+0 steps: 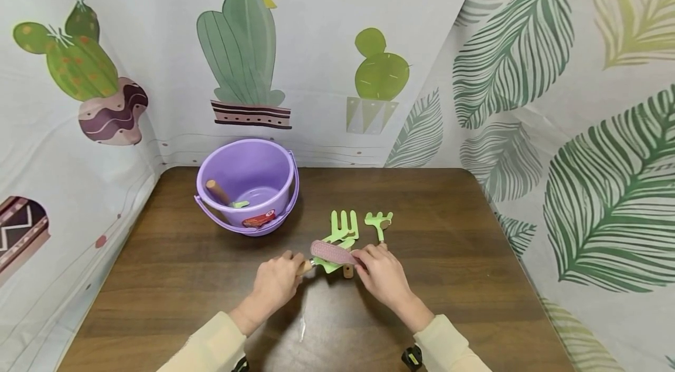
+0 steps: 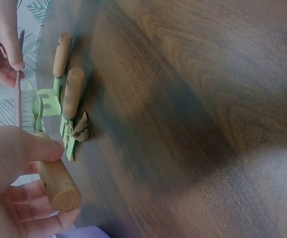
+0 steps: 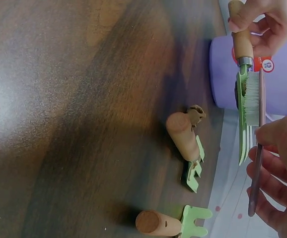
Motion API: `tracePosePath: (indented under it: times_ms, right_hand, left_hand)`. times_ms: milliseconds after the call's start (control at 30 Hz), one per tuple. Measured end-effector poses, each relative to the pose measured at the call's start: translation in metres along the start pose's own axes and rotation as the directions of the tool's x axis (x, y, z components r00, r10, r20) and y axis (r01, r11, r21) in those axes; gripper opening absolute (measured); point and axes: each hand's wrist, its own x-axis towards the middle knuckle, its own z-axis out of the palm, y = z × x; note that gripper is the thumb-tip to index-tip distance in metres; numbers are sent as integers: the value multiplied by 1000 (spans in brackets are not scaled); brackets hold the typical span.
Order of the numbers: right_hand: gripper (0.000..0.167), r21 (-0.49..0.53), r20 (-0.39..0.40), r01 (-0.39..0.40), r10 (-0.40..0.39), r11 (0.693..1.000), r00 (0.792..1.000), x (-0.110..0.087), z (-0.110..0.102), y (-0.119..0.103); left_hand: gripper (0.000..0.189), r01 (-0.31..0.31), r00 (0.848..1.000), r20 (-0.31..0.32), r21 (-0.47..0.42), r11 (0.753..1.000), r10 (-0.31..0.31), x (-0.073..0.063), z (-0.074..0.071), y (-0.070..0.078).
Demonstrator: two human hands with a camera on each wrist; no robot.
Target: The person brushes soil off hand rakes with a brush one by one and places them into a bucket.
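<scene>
My left hand (image 1: 278, 279) grips the wooden handle (image 2: 59, 186) of a small green garden tool (image 3: 242, 106). Its head is partly hidden by a pink brush (image 1: 332, 252) with pale bristles (image 2: 28, 110). Between thumb and fingers, my right hand (image 1: 382, 278) pinches the brush's narrow handle (image 3: 255, 183). The bristles face the tool's green head and meet it along one side. Beneath and beyond them lies a green fork (image 1: 344, 224) with a wooden handle. A small green rake (image 1: 378, 221) lies beyond my right hand, its handle mostly hidden in the head view.
A purple bucket (image 1: 287, 222) stands at the back left of the wooden table (image 1: 448, 255). Inside it, a wooden handle (image 1: 215, 189) leans on the wall near a green piece (image 1: 239, 204). Brown clumps (image 2: 80, 130) sit by the lying tools. Printed cloth (image 1: 327, 55) hangs behind.
</scene>
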Motion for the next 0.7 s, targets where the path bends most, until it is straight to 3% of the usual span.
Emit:
tracePosePath:
  times_ms: [233, 700]
  right_hand:
    - [24, 6, -14, 6, -6, 1000, 1000, 1, 0, 0]
    - [22, -37, -7, -8, 7, 999, 1000, 1, -3, 0]
  left_hand:
    - [34, -2, 1000, -30, 6, 1000, 2, 0, 0, -4]
    - [33, 6, 1000, -30, -12, 1000, -7, -3, -2, -8]
